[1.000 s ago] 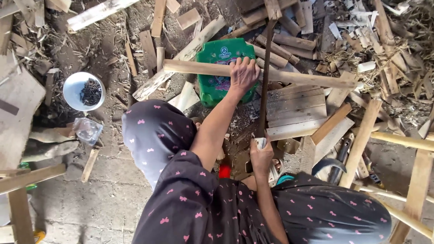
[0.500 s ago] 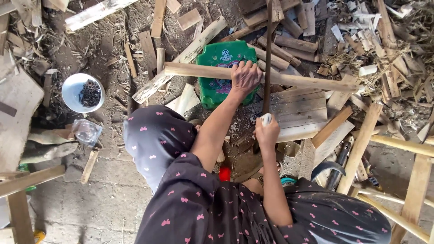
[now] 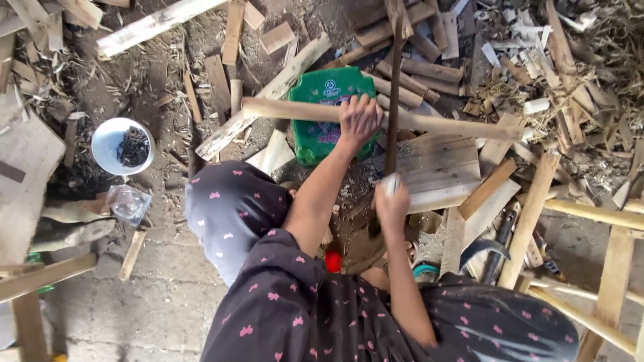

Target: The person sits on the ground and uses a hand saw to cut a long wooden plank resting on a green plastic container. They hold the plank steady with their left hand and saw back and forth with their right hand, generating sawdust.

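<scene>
Head view | left hand (image 3: pixel 359 119) clamped over long pale wooden pole (image 3: pixel 443 125) at frame centre, atop green plastic container (image 3: pixel 315 137) | right hand (image 3: pixel 391 199) closed on dark narrow saw blade (image 3: pixel 392 94) crossing pole | step: cutting; needs steady pole | littered offcuts on concrete floor (image 3: pixel 154 302), white bowl (image 3: pixel 107 144) left

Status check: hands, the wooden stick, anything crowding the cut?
Left hand clamped on long wooden stick. Right hand gripping saw, blade crossing the stick. Stick lies over green container and plank; wood scraps all around.
</scene>
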